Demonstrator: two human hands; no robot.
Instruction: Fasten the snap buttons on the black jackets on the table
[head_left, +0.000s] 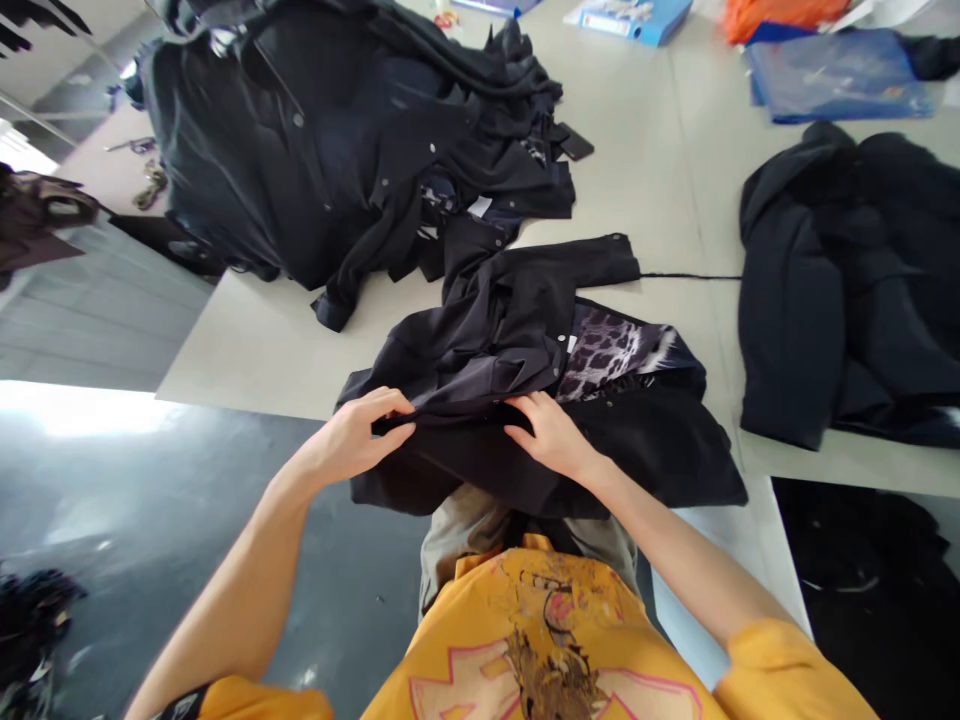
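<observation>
A black snap-button shirt (465,350) lies rumpled at the table's front edge, its lower part hanging toward my lap. Its patterned inner panel (607,350), in grey and dark animal print, shows on the right. My left hand (367,430) pinches a folded edge of the shirt between thumb and fingers at the left. Along the same edge, my right hand (551,430) grips the cloth with the fingers on top and the thumb below. The edge runs fairly straight between both hands.
A large heap of black garments (300,140) covers the back left of the table (637,120). More dark clothing (862,280) lies at the right. Behind it are a blue plastic folder (840,80) and an orange bag (784,15). Scissors (133,146) lie at far left.
</observation>
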